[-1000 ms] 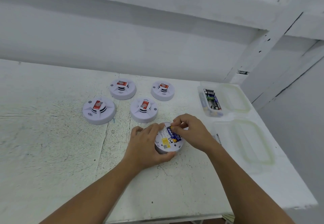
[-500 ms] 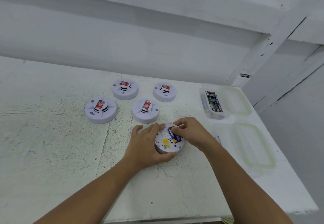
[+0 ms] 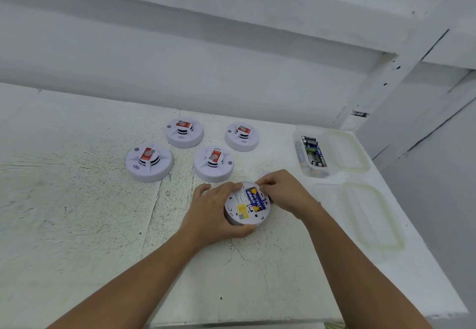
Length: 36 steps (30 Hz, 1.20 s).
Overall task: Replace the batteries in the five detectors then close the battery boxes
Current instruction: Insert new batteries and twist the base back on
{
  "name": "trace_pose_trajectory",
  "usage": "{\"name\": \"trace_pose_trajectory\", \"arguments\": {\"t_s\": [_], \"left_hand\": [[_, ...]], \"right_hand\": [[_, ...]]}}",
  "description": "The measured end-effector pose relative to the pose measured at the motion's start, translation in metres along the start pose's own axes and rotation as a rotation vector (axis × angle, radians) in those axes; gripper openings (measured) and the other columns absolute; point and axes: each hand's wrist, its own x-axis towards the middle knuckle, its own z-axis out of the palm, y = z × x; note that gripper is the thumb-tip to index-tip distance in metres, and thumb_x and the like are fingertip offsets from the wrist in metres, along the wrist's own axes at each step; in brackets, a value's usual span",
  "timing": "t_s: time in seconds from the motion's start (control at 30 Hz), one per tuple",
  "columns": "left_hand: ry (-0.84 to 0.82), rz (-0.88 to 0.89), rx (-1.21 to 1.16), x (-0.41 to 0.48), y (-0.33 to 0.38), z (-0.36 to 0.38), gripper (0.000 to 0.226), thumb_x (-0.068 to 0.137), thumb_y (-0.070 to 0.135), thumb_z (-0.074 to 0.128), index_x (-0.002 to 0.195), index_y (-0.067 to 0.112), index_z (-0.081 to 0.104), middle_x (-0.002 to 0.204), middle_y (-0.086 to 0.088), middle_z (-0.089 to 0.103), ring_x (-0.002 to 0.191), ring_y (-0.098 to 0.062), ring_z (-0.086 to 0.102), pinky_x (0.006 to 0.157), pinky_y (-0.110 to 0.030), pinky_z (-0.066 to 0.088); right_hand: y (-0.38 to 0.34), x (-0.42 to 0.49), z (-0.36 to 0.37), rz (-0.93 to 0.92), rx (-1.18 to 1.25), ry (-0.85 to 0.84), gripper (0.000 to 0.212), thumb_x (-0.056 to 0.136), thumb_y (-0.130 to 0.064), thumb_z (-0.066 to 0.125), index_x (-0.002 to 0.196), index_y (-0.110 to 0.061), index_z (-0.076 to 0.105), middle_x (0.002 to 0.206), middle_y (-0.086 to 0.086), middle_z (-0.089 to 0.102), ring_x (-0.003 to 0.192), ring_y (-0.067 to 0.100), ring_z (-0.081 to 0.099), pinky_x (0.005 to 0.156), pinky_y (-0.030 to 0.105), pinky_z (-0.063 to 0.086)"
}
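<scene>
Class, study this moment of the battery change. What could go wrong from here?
1. The battery may seat badly or reversed: the right hand covers its far end.
2. The overturned detector could slip, since only the left hand has a grip on it.
3. The tub holds differently labelled cells together, so a used one might be picked.

A scuffed white table [image 3: 77,213] fills the lower frame, backed by a white wall [image 3: 180,66] across the top. At upper right a white post [image 3: 386,76] slants down toward the table's far corner. A see-through plastic lid [image 3: 371,215] with a pale seal ring lies flat at the right edge.
</scene>
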Motion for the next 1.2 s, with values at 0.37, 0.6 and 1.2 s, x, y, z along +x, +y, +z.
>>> {"name": "trace_pose_trajectory", "arguments": {"t_s": [0.37, 0.6, 1.2], "left_hand": [[-0.048, -0.094, -0.092, -0.003, 0.006, -0.008, 0.089, 0.047, 0.078, 0.062, 0.124, 0.035, 0.049, 0.107, 0.036, 0.045, 0.095, 0.015, 0.034, 0.109, -0.029, 0.024], [-0.101, -0.166, -0.126, -0.004, 0.003, -0.01, 0.087, 0.04, 0.072, 0.07, 0.12, 0.046, 0.045, 0.103, 0.04, 0.042, 0.109, -0.011, 0.032, 0.098, -0.028, 0.034], [-0.151, -0.156, -0.126, 0.0, -0.001, -0.01, 0.095, 0.043, 0.074, 0.074, 0.125, 0.045, 0.037, 0.105, 0.04, 0.044, 0.113, -0.005, 0.04, 0.104, -0.024, 0.021]], "right_hand": [[0.021, 0.013, 0.003, -0.042, -0.451, 0.284, 0.02, 0.09, -0.023, 0.053, 0.094, -0.006, 0.064, 0.099, 0.009, 0.062, 0.095, 0.025, 0.059, 0.078, 0.032, 0.046], [0.025, 0.012, 0.015, 0.012, -0.444, 0.304, 0.028, 0.081, -0.034, 0.067, 0.076, -0.013, 0.049, 0.078, 0.006, 0.051, 0.077, 0.021, 0.048, 0.065, 0.029, 0.036], [0.014, -0.011, -0.021, -0.087, 0.05, 0.022, 0.008, 0.094, -0.022, 0.056, 0.1, -0.017, 0.058, 0.103, -0.001, 0.061, 0.089, 0.013, 0.056, 0.075, 0.026, 0.044]]}}
